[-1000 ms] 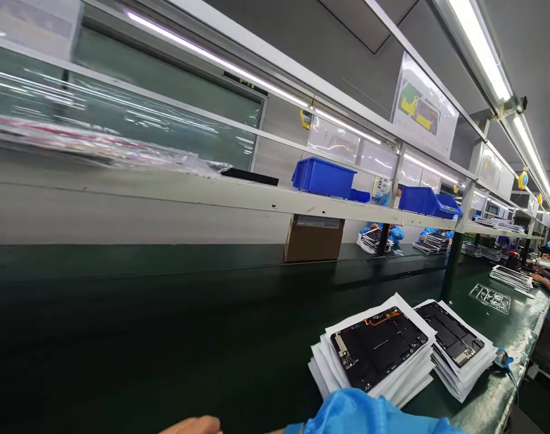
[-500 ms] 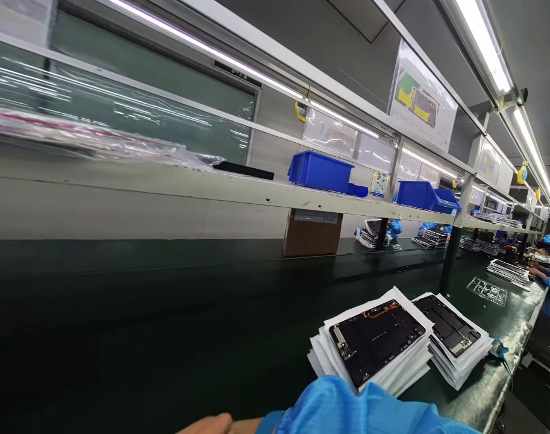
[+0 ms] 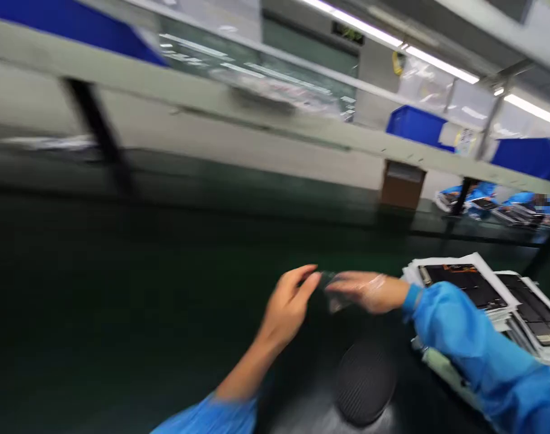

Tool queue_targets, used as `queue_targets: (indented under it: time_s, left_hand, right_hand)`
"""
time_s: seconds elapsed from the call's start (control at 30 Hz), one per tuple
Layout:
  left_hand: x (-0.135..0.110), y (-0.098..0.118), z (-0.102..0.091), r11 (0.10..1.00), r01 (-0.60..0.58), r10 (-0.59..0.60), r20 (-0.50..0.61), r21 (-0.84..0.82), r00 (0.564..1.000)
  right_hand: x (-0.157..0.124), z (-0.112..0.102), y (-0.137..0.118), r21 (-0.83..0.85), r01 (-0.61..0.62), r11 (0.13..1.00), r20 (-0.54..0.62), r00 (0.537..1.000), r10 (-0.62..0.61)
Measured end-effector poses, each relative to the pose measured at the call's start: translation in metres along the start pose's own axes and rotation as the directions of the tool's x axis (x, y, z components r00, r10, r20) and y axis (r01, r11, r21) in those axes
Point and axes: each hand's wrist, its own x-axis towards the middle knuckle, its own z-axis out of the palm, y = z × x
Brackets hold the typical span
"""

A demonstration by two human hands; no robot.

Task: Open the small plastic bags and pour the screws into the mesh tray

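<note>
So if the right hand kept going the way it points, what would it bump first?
Most likely the left hand: the right hand points at its fingertips, almost touching. A small blurred thing sits between them, too smeared to place.

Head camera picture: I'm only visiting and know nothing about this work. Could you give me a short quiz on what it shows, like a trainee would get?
1. True or false: the left hand and the right hand meet at a small blurred item above the green table.
2. The bins on the shelf are: A red, B blue, C yellow?
3. Fill in: the stacks of dark panels lie on the person's ___ side.
Key: 1 true; 2 B; 3 right.
</note>
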Motion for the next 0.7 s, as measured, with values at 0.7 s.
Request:
queue_targets:
  time_s: [0.7]
  left_hand:
    - [-0.035,-0.07,0.03,0.59,0.671,-0.31,0.642,-0.448,0.701]
  right_hand:
    - [-0.01,0.04,0.012,0.525,-0.458,0.718,0.201,0.886,0.418]
